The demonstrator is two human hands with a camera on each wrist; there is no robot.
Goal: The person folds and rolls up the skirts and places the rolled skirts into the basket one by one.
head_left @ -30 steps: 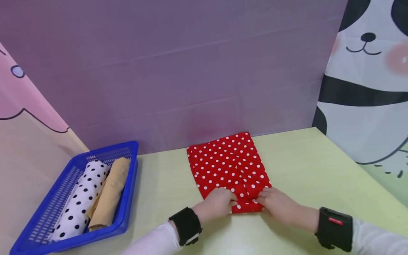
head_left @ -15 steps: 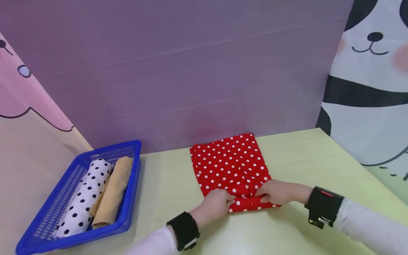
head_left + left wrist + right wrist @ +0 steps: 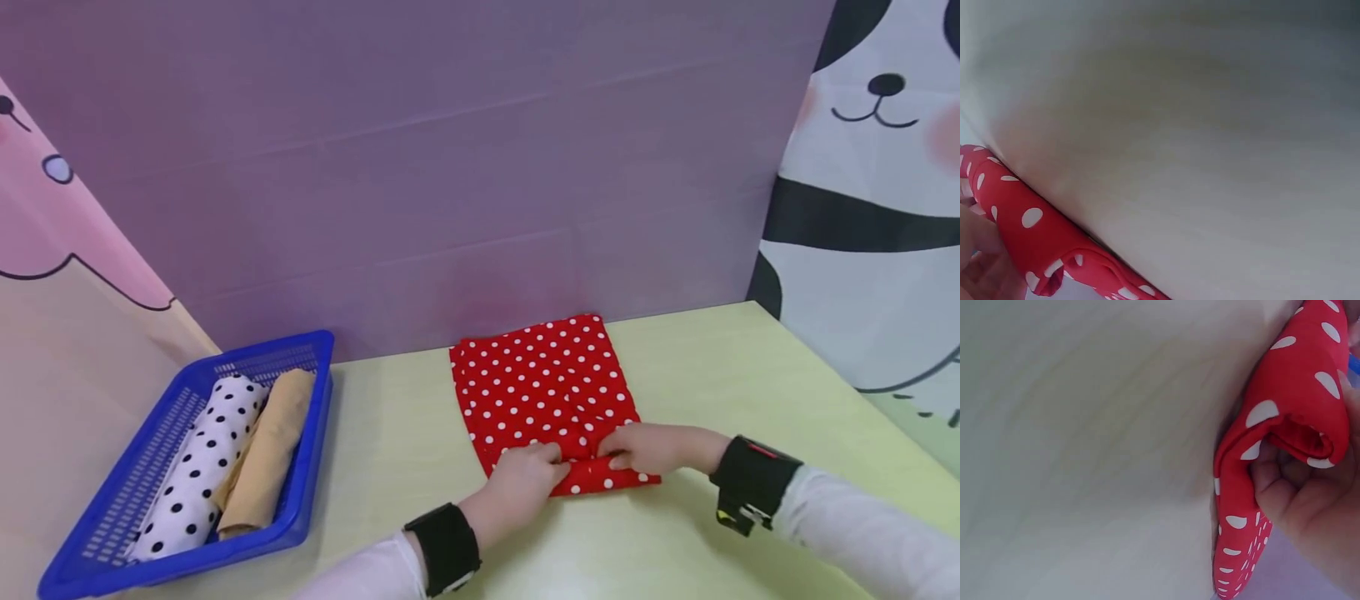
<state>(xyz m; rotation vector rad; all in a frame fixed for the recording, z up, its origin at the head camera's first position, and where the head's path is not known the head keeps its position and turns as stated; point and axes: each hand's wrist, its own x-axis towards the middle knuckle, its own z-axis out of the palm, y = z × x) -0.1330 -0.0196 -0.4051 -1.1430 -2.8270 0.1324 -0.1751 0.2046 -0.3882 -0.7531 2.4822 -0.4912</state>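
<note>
A red cloth with white polka dots (image 3: 540,383) lies spread on the table, its near edge turned over into a short roll (image 3: 611,477). My left hand (image 3: 521,483) grips the left part of this roll with curled fingers. On the right part, my right hand (image 3: 648,447) pinches the roll between thumb and fingers. In the right wrist view, the curled fingers of the right hand (image 3: 1319,500) sit tucked against the hollow end of the roll (image 3: 1300,434). The left wrist view shows only part of the left hand (image 3: 985,250), beside the rolled fabric (image 3: 1035,225).
A blue plastic basket (image 3: 303,500) stands on the left of the pale yellow table (image 3: 390,425). In it lie a rolled white cloth with black dots (image 3: 198,467) and a rolled tan cloth (image 3: 270,458). A purple wall covering (image 3: 420,167) rises along the table's far edge.
My right hand has swung forward and turned, baring the roll's right end. My left hand has slid slightly right along the roll. The view has shifted a little.
</note>
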